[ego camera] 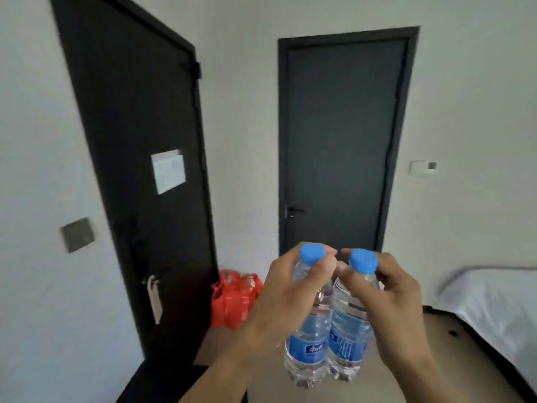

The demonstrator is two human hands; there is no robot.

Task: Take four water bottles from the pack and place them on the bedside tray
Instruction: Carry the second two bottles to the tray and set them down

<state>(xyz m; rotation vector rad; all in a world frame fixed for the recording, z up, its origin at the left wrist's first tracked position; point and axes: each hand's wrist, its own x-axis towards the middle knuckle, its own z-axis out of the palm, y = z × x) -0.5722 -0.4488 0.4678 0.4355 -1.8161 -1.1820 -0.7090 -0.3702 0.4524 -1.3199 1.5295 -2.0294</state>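
At lower centre, the left hand point(286, 295) grips one water bottle point(309, 338) and the right hand point(386, 298) grips another bottle point(348, 335), both near upright, blue caps up, touching side by side.

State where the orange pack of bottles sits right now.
In the head view, the orange pack sits low and left of centre, beside the black door, behind the left hand.

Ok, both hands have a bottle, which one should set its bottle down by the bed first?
Probably the right hand: its bottle is on the bed side, while the left hand is farther away. No tray is visible.
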